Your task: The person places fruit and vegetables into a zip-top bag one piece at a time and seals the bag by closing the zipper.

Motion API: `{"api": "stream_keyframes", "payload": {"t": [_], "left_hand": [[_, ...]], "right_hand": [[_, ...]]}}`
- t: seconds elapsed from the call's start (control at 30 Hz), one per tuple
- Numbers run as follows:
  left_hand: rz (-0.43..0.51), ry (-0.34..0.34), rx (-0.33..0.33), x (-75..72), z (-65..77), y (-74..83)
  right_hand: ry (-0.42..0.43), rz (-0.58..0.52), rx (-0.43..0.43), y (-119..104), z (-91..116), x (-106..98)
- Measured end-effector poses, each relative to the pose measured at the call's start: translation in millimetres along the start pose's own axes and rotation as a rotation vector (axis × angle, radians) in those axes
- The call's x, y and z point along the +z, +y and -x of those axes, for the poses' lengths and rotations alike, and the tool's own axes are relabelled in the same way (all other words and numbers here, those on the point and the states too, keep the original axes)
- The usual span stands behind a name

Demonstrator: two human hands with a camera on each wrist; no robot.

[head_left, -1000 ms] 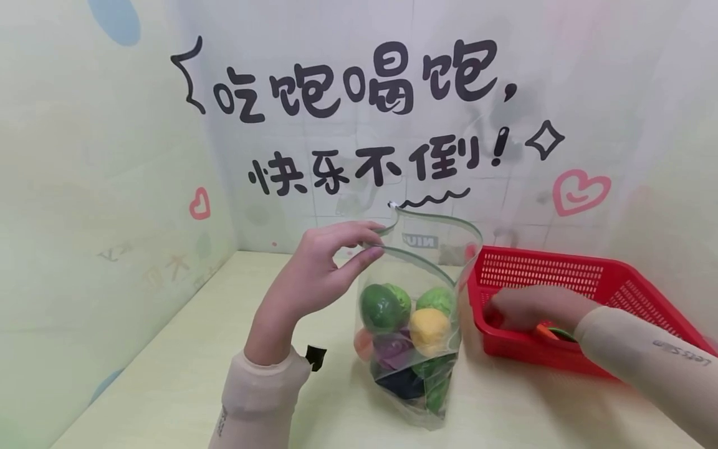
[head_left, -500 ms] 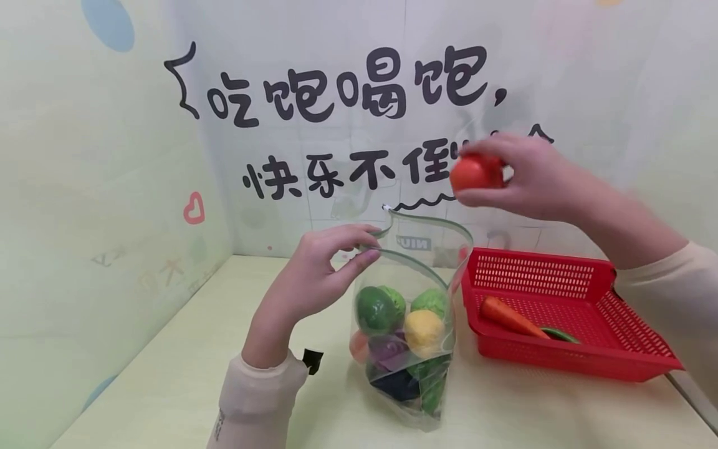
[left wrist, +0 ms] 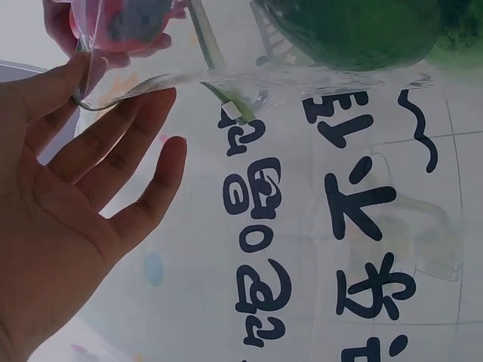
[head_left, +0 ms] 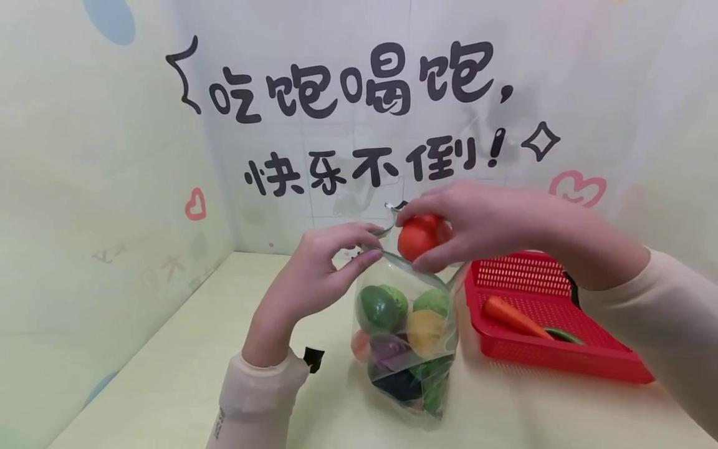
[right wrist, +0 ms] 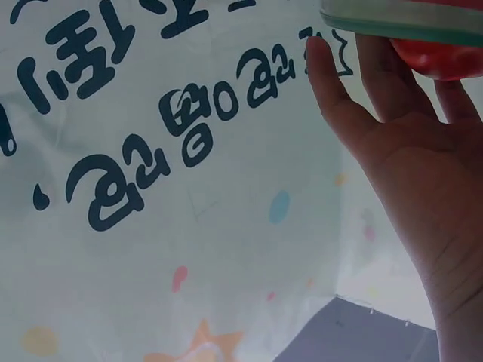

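In the head view a clear zip bag (head_left: 401, 274) with a green-edged mouth stands upright on the table. My left hand (head_left: 320, 274) pinches its left rim between thumb and fingers. Inside lie a dark green round vegetable (head_left: 378, 310), a yellow fruit (head_left: 426, 332), a purple piece (head_left: 389, 350) and several green ones. My right hand (head_left: 477, 227) grips a red tomato (head_left: 416, 238) at the bag's open mouth. The right wrist view shows the tomato (right wrist: 438, 59) partly behind the bag's green rim. In the left wrist view, my left hand (left wrist: 83, 181) holds the bag's edge.
A red perforated basket (head_left: 566, 362) sits right of the bag, holding a carrot (head_left: 516, 317) and a long green pepper-like piece (head_left: 563, 337). A small black square (head_left: 314, 359) shows by the left sleeve. A printed wall (head_left: 336, 37) rises behind the table.
The right hand has come up out of the basket with the tomato, then moved left and down to the bag's mouth. The left hand keeps its pinch on the rim.
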State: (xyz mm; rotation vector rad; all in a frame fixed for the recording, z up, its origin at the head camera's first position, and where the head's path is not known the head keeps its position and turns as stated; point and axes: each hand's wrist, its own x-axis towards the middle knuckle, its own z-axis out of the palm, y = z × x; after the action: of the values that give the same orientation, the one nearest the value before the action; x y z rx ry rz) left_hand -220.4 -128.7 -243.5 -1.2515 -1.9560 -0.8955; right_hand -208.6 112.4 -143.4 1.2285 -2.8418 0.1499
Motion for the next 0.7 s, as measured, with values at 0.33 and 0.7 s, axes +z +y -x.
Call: {"api": "stream_keyframes", "payload": {"t": [0.33, 0.7], "left_hand": [[-0.035, 0.013, -0.011, 0.6, -0.6, -0.7], [-0.029, 0.011, -0.017, 1.3, 1.5, -1.9]], "right_hand": [[0.05, 0.069, 0.089, 27.0, -2.6, 4.2], [-0.006, 0.129, 0.23, 100.9, 19.5, 21.5]]}}
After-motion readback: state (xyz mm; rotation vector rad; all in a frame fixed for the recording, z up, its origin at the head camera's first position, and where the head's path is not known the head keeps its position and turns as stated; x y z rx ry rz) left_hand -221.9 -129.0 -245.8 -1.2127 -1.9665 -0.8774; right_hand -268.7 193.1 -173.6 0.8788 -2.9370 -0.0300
